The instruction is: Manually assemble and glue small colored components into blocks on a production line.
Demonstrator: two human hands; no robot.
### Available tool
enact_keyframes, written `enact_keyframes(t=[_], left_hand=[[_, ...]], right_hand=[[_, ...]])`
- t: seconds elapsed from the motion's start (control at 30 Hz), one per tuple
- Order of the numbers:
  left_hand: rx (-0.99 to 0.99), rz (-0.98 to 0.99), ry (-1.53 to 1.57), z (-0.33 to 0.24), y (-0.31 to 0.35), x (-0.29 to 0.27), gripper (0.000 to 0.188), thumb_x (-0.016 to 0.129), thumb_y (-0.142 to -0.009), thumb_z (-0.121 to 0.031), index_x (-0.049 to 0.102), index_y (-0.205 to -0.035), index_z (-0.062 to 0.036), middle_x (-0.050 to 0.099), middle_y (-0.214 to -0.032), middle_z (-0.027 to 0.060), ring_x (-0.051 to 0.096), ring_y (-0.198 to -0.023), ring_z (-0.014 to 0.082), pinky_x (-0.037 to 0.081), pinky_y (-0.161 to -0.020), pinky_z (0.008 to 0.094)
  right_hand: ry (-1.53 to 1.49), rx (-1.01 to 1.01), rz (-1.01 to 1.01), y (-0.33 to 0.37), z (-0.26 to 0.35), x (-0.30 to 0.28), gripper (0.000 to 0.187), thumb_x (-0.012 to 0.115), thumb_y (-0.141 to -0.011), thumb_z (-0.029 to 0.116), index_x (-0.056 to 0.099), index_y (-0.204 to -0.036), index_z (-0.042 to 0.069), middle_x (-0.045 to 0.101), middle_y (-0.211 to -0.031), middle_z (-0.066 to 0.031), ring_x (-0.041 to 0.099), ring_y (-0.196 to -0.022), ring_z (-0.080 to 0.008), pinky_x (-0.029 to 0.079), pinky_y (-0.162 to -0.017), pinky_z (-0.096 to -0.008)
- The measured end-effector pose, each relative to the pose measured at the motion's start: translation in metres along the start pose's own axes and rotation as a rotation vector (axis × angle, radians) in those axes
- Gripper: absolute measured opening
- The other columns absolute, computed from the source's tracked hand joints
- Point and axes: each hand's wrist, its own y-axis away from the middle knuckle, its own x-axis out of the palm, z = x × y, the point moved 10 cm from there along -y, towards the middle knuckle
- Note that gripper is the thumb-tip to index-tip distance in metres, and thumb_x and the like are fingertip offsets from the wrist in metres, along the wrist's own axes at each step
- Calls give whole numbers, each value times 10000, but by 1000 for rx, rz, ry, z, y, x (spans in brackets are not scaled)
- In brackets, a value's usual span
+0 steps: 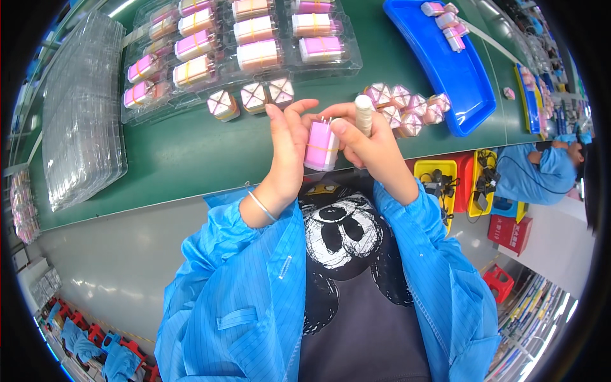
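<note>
Nearest: a pink-and-white rectangular block (pixel 322 141) with metal prongs and a thin yellow band (pixel 317 148) around its middle, held above the near edge of the green counter (pixel 191 162). This block is the landmark below.

Right hand (pixel 378 148), on the block's right: grasping it, thumb along the upper right edge. Left hand (pixel 286 154), on its left: loosely spread, thumb lifted clear; fingertip contact behind the block cannot be made out.

Orientation: long axis runs roughly away from the wearer, top leaning slightly right. Prongs at the far end; plain end toward the body.

Step in hand (judged): handling or checking one banded block. Next move probably calls for a steady right grip, prongs kept free and band undisturbed.

Beyond the block, to its left: three upright banded blocks (pixel 253 98); to its right, a cluster of similar ones (pixel 407 107). Farther, beyond and left: a clear moulded plastic tray (pixel 351 62) of banded blocks. Far right: a shallow blue plastic tray (pixel 470 107).
</note>
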Motion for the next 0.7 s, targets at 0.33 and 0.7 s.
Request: enact_keyframes(t=[0.33,0.7], left_hand=[[-29,71,-65,5,3,7,881,84,-893,-762,326,-1363,-58,508,-1262,140,521,-1149,226,417,-955,348],[227,374,7,-13,26,14,868,716,-761,78,241,-1473,-67,391,-1367,148,571,-1099,224,495,-926,357]], right_hand=[[70,68,72,-4,-13,-2,265,678,-900,237,653,-1048,20,574,-694,23,477,-557,-21,352,-476,-204],[-105,15,121,3,5,-9,270,602,-946,235,624,-1123,32,601,-709,8,406,-444,-16,263,-376,-186]])
